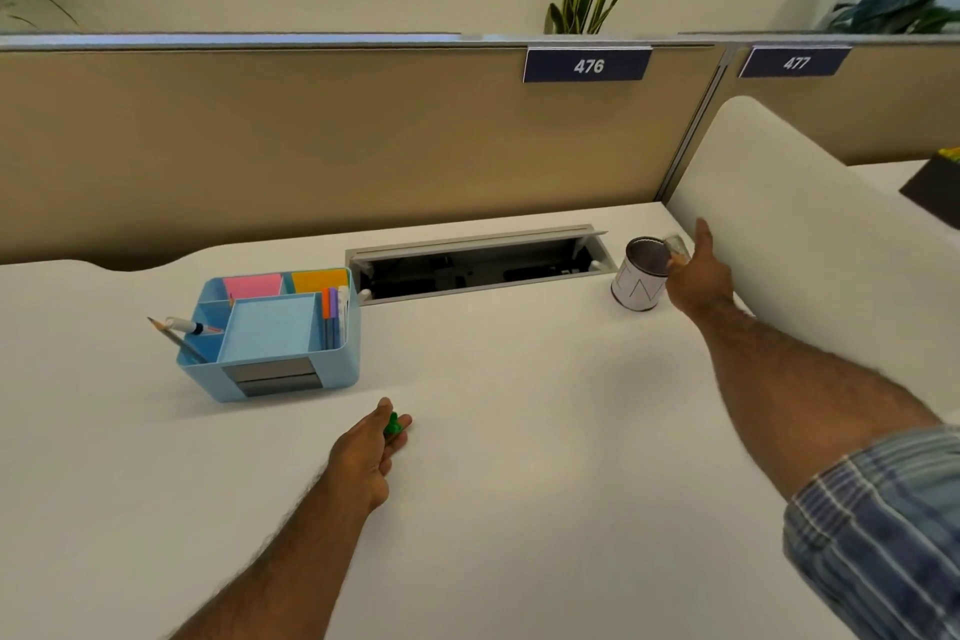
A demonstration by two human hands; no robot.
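My left hand [371, 452] lies low on the white desk [493, 431] and holds a small green object [392, 424] between thumb and fingers. My right hand [696, 276] reaches far right and grips a small clear item [676, 246] at the rim of a white cylindrical cup [640, 278] with a dark inside. The cup stands upright on the desk. A light blue desk organiser [270, 333] sits left of centre, above my left hand, with sticky notes, pens, a marker and a pencil in its compartments.
An open cable tray [478, 268] is cut into the desk behind the organiser. A tan partition [311, 146] with number plates 476 and 477 closes off the back. A white divider panel [779, 224] rises at the right, close behind the cup.
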